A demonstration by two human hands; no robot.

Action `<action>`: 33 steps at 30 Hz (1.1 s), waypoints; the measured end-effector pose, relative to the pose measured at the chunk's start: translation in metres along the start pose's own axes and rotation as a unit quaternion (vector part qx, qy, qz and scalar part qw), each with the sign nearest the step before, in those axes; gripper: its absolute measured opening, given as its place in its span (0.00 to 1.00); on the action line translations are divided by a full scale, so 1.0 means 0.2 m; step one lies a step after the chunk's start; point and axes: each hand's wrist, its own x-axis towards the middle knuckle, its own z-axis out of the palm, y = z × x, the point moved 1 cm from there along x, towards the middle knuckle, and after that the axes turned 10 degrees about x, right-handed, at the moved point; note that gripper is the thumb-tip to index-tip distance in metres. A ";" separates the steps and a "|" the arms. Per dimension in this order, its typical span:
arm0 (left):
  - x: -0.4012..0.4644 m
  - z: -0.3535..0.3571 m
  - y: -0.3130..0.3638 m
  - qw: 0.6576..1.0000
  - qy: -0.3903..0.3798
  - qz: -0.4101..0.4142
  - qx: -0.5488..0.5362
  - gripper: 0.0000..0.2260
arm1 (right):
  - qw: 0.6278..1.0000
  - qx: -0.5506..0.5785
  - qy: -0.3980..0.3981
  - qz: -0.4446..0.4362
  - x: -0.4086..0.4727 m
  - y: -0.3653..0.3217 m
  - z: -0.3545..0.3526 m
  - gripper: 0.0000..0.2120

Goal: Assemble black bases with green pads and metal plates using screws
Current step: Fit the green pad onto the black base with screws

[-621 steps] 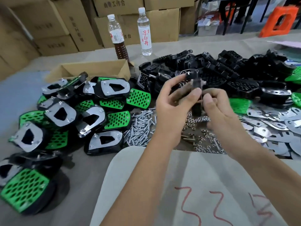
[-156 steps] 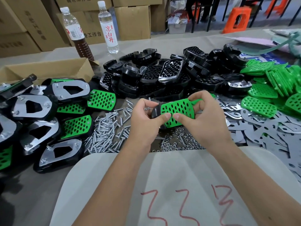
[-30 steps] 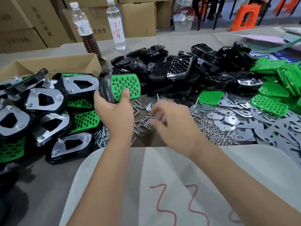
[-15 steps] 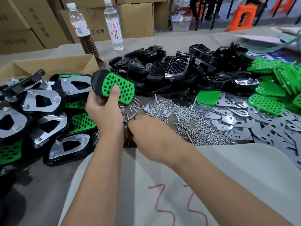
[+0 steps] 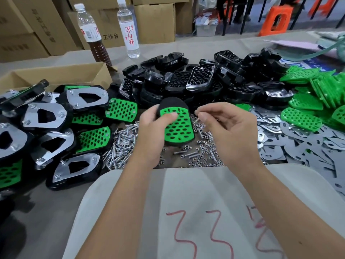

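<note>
Left hand (image 5: 152, 131) grips green-padded base (image 5: 177, 126) | right hand (image 5: 224, 126) pinches screw (image 5: 196, 111) | bottle (image 5: 128, 28) label "凉白开"

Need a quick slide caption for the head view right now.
Left hand holds a black base with green pad fitted; right hand pinches a screw beside it, above loose screws.

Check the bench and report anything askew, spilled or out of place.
Nothing looks damaged. The screws and nuts lie loose in heaps on the table, not in a tray. One green pad sits alone among the metal plates, apart from the main stack of green pads.
</note>
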 end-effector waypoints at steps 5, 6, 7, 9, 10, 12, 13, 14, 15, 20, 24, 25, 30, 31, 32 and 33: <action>-0.04 0.04 0.01 0.997 -0.057 0.026 0.047 0.10 | 0.999 0.021 0.041 -0.001 -0.01 0.03 -0.01 0.11; -0.04 0.05 0.01 0.996 -0.060 0.030 0.053 0.11 | 0.999 0.013 0.044 -0.005 -0.01 0.04 -0.01 0.12; -0.05 0.05 0.01 0.996 -0.063 0.030 0.058 0.11 | 0.999 -0.003 0.048 -0.007 -0.01 0.04 -0.01 0.13; -0.06 0.05 0.02 0.995 -0.064 0.027 0.068 0.12 | 0.998 -0.037 0.057 -0.009 -0.01 0.05 -0.01 0.12; -0.06 0.05 0.02 0.994 -0.061 0.032 0.079 0.12 | 0.997 -0.057 0.056 -0.016 -0.01 0.06 -0.02 0.11; -0.07 0.06 0.03 0.991 -0.048 0.054 0.114 0.11 | 0.989 -0.132 0.034 -0.066 -0.01 0.06 -0.02 0.07; -0.07 0.06 0.03 0.988 -0.042 0.066 0.131 0.10 | 0.978 -0.181 0.016 -0.102 -0.01 0.05 -0.02 0.05; -0.07 0.06 0.03 0.986 -0.037 0.077 0.145 0.10 | 0.965 -0.223 0.001 -0.137 -0.01 0.04 -0.02 0.03; -0.07 0.06 0.03 0.984 -0.035 0.086 0.155 0.09 | 0.956 -0.247 -0.007 -0.155 -0.01 0.04 -0.01 0.03; -0.08 0.08 0.03 0.985 -0.039 0.081 0.146 0.10 | 0.985 -0.161 -0.001 -0.060 0.00 0.07 -0.02 0.03; -0.08 0.10 0.03 0.986 -0.038 0.080 0.140 0.10 | 0.981 -0.179 0.007 -0.072 -0.02 0.07 -0.01 0.03; -0.09 0.11 0.03 0.987 -0.032 0.082 0.134 0.10 | 0.983 -0.171 0.020 -0.065 -0.02 0.07 0.00 0.03; -0.11 0.15 0.03 0.993 0.005 0.083 0.088 0.08 | 0.979 -0.187 0.022 -0.072 0.00 0.05 0.00 0.04; -0.11 0.15 0.03 0.990 0.008 0.099 0.105 0.08 | 0.982 -0.176 0.031 -0.055 0.00 0.05 0.00 0.04; -0.12 0.16 0.03 0.983 0.014 0.122 0.134 0.07 | 0.985 -0.166 0.044 -0.036 0.00 0.05 -0.01 0.05; -0.12 0.17 0.03 0.975 0.024 0.147 0.167 0.06 | 0.985 -0.160 0.056 -0.024 -0.01 0.05 0.00 0.05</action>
